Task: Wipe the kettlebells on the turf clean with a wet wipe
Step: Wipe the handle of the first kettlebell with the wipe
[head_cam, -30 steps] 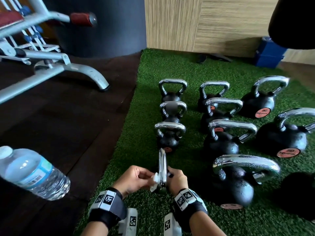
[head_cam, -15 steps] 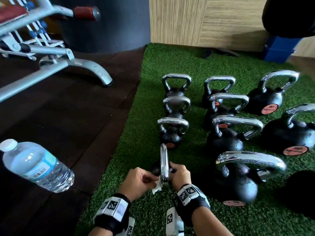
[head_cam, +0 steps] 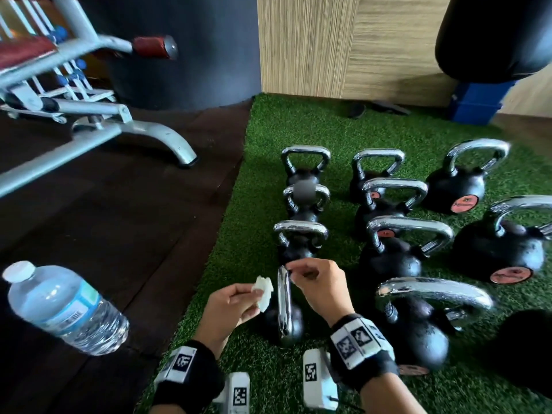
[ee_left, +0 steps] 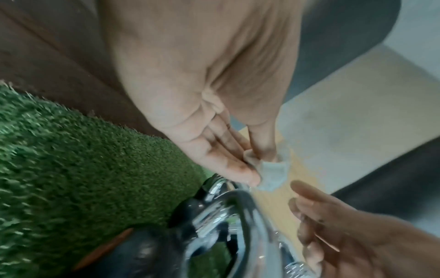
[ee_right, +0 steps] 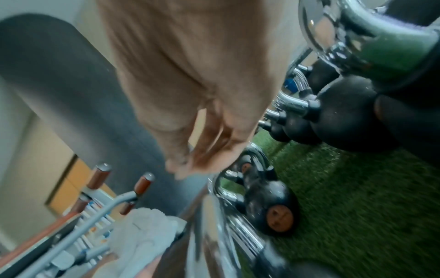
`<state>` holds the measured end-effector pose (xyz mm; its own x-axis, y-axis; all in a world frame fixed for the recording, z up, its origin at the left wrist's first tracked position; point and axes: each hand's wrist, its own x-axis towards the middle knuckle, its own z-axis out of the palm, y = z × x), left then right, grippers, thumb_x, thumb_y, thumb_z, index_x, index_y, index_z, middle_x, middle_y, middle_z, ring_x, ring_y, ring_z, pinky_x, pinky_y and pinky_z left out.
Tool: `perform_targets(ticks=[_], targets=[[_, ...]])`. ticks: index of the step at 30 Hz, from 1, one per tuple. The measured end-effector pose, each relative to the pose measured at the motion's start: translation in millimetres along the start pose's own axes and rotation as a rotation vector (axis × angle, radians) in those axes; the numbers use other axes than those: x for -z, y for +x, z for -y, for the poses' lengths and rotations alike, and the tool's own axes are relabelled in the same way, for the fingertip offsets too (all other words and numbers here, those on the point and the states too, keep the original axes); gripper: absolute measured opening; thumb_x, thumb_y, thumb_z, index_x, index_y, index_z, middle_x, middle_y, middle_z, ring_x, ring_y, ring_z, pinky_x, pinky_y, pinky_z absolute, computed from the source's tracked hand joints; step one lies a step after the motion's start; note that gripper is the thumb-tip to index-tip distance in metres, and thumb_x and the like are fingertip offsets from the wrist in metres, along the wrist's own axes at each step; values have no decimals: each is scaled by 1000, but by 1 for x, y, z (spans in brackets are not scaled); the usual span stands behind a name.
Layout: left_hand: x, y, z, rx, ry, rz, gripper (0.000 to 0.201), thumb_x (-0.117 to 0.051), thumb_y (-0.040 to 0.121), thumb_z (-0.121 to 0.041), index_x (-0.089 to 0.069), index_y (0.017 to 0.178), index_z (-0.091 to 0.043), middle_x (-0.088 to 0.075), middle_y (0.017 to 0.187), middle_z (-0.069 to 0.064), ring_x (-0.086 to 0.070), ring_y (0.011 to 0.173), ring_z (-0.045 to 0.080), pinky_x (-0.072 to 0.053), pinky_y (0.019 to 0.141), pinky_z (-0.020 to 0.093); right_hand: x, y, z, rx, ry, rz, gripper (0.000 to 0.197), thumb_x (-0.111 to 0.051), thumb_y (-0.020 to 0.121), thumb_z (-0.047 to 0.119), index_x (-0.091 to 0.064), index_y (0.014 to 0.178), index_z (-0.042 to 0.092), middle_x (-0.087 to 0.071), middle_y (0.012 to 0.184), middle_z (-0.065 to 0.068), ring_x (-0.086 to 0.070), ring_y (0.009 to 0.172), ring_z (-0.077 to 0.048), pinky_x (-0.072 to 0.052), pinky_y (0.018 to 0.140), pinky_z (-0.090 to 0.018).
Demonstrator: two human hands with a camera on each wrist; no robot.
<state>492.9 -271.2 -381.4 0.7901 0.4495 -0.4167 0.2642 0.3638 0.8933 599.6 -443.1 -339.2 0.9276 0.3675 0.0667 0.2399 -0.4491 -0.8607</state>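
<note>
The nearest small black kettlebell (head_cam: 289,325) stands on the green turf (head_cam: 245,234), its chrome handle (head_cam: 283,303) edge-on to me. My left hand (head_cam: 257,294) is just left of the handle and apart from it, pinching a crumpled white wet wipe (head_cam: 263,289) between thumb and fingers. The left wrist view shows the same wet wipe (ee_left: 271,175) at my left hand's fingertips (ee_left: 250,175). My right hand (head_cam: 295,273) hovers at the handle's top with loosely curled fingers and holds nothing. In the right wrist view my right hand (ee_right: 183,167) is above the handle (ee_right: 212,216).
Several more kettlebells (head_cam: 391,258) stand in rows ahead and to the right, a large one (head_cam: 418,333) close by my right wrist. A water bottle (head_cam: 62,306) lies at the near left over dark flooring. A bench frame (head_cam: 98,115) stands far left.
Both hands have come off the handle. The left hand has drawn away to the left with the wipe, and the right hand has lifted to the handle's top.
</note>
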Motion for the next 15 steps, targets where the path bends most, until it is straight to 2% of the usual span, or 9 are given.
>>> perform_targets(ticks=[2, 4, 5, 7, 8, 11, 13, 15], targets=[[-9, 0, -9, -13, -83, 11, 17, -76, 85, -8, -71, 98, 1, -77, 91, 12, -72, 84, 17, -60, 70, 25, 9, -3, 11, 117, 54, 165, 30, -84, 75, 17, -79, 95, 38, -74, 80, 18, -67, 73, 8, -47, 68, -6], [-14, -2, -15, -28, -138, 68, 24, -75, 83, -14, -70, 100, 2, -77, 80, 7, -73, 72, 11, -60, 67, 22, 10, -6, 16, 173, 27, 231, 36, -90, 69, 26, -78, 100, 40, -75, 91, 18, -68, 76, 6, -52, 71, -11], [-16, -3, -17, -36, -153, 98, 30, -76, 79, -18, -71, 101, 3, -76, 76, 5, -72, 67, 10, -59, 67, 22, 10, -7, 17, 176, 33, 234, 37, -91, 68, 28, -78, 101, 38, -76, 95, 16, -70, 77, 3, -55, 73, -16], [-19, -4, -20, -58, -133, 126, 37, -77, 74, -24, -75, 101, 1, -78, 83, 8, -73, 72, 13, -59, 69, 21, 8, -8, 18, 175, 58, 210, 37, -91, 67, 32, -79, 102, 32, -76, 97, 14, -71, 78, 1, -58, 75, -20], [-20, -4, -21, -71, -106, 126, 34, -78, 73, -27, -77, 96, -1, -78, 87, 10, -73, 74, 14, -59, 70, 22, 6, -8, 17, 175, 62, 193, 38, -91, 66, 32, -80, 102, 30, -76, 96, 13, -71, 78, 2, -57, 74, -17], [-23, -6, -22, -95, 23, 143, 29, -77, 70, -39, -81, 78, -11, -69, 71, 2, -63, 67, 12, -57, 72, 22, 5, -8, 14, 162, 68, 148, 34, -91, 67, 29, -81, 99, 30, -76, 90, 17, -70, 77, 6, -52, 71, -8], [-21, -6, -22, -101, 113, 189, 34, -70, 86, -48, -82, 90, -16, -72, 77, -3, -64, 72, 8, -55, 75, 21, 5, -7, 15, 139, 74, 128, 27, -89, 70, 27, -81, 96, 29, -77, 85, 17, -70, 75, 7, -52, 70, -8], [-15, -6, -21, -127, 185, 226, 29, -58, 100, -43, -79, 107, -25, -78, 96, -3, -69, 82, 6, -56, 79, 22, 7, -4, 14, 102, 77, 107, 20, -87, 73, 22, -82, 92, 27, -76, 81, 18, -69, 73, 8, -51, 67, -6]])
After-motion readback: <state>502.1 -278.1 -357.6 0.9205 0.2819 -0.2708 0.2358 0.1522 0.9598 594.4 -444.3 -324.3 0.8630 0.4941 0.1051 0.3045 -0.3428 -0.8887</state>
